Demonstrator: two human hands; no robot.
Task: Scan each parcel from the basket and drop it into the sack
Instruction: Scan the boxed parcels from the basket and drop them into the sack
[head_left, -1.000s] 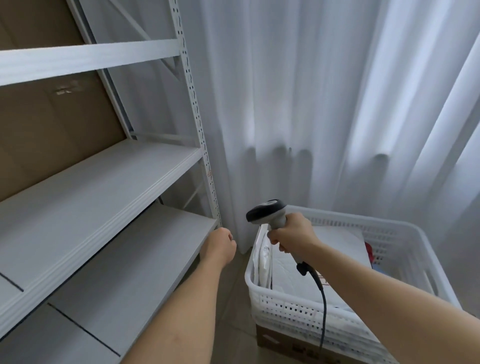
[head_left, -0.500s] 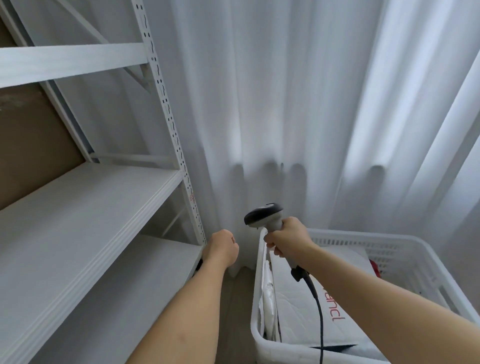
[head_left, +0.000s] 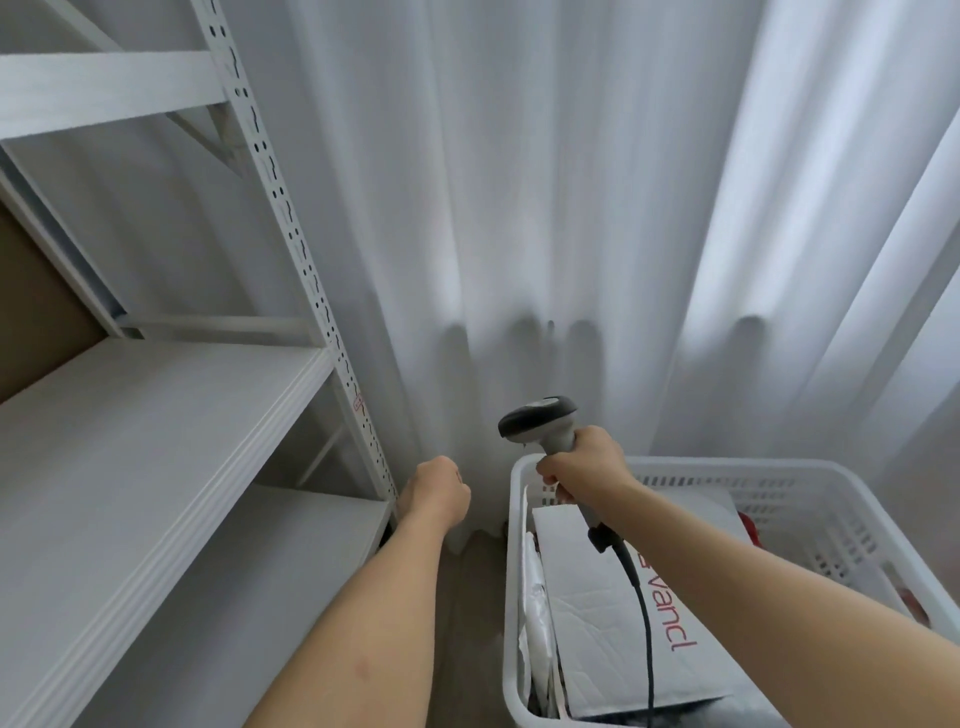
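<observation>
My right hand (head_left: 587, 470) grips the handle of a grey barcode scanner (head_left: 543, 421), held upright over the near-left corner of the white perforated basket (head_left: 727, 470); its black cable hangs down over the parcels. A white parcel with red lettering (head_left: 623, 623) lies on top in the basket, with thin white plastic mailers (head_left: 532, 587) standing beside it at the left wall. My left hand (head_left: 434, 491) is curled into a loose fist and holds nothing, left of the basket near the shelf post. No sack is in view.
A white metal shelving unit (head_left: 156, 415) fills the left side, its perforated post (head_left: 332, 332) close to my left hand. White curtains (head_left: 571, 208) hang behind. A narrow strip of floor (head_left: 472, 597) lies between shelf and basket. Something red (head_left: 750, 525) shows at the basket's right.
The view has swung right and down, so the basket sits closer and lower in frame. Both hands keep their poses; the scanner stays gripped.
</observation>
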